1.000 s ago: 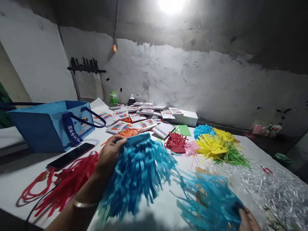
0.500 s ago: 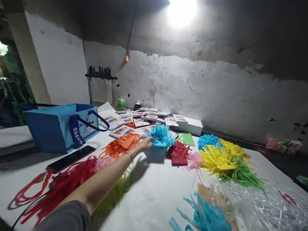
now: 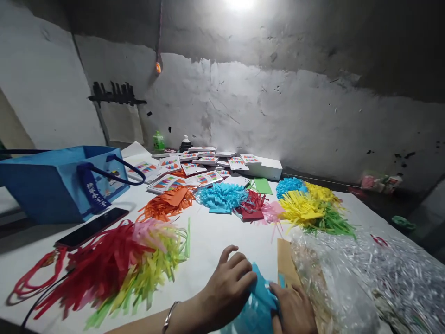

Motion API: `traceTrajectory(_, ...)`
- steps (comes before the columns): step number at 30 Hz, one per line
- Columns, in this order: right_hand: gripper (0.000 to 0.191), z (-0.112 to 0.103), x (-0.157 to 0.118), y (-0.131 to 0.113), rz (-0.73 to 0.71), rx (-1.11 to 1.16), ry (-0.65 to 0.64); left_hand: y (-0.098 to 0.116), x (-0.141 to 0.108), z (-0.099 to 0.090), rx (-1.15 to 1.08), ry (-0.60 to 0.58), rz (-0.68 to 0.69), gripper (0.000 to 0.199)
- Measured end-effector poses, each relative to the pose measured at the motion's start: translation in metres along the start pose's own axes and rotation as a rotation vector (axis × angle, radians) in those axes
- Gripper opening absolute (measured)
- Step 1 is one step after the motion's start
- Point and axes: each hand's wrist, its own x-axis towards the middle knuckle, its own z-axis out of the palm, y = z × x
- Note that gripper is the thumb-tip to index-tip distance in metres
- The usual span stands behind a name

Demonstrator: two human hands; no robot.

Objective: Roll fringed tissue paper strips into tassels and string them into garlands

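Both hands are on a blue tissue piece (image 3: 260, 304), low in the view at the near side of the white table (image 3: 205, 241). Left hand (image 3: 231, 280) comes in from the left, index raised and bent, other fingers curled in at the piece's edge; thumb hidden. Right hand (image 3: 295, 308) has bent fingers against the other side of it. Both make contact; pinching or just pressing, can't tell for either, as the contact spots are mostly covered.

Progress, judging by the layout: partway. This blue piece looks unfinished, being handled and apart from the rest. A blue fringed bundle (image 3: 222, 197) lies farther back with its flat strip toward the person, between an orange bundle (image 3: 168, 204) and a dark red bundle (image 3: 253, 204); all three look cut into strips and set down. Pink tissue (image 3: 273, 212) is just right of the dark red one, then a yellow bundle (image 3: 302, 208) with green strips (image 3: 333, 223) beside it. Those seem done as far as fringing goes; can't confirm more.

Nearer left, red strips (image 3: 100, 260) and yellow-green strips (image 3: 149, 273) lie loose together, neither hand on them; can't tell whether they need more work. Printed flat packs (image 3: 205, 178) pile up at the back. Brown card (image 3: 285, 260) and clear plastic (image 3: 333, 273) sit near the right hand.
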Motion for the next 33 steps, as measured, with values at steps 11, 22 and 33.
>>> traceTrajectory(11, 0.051, -0.024, 0.021, -0.027, -0.121, 0.106, 0.042, -0.018, -0.014, -0.046, -0.811, -0.284, -0.6, 0.05)
traceTrajectory(22, 0.047, -0.028, 0.004, -0.026, -0.052, 0.121, 0.079, -0.025, -0.015, -0.015, -1.203, -0.413, -0.859, 0.057)
traceTrajectory(33, 0.042, -0.022, 0.001, -0.02, -0.047, 0.19, 0.194, -0.009, -0.007, -0.008, -1.731, -0.316, -1.045, 0.052)
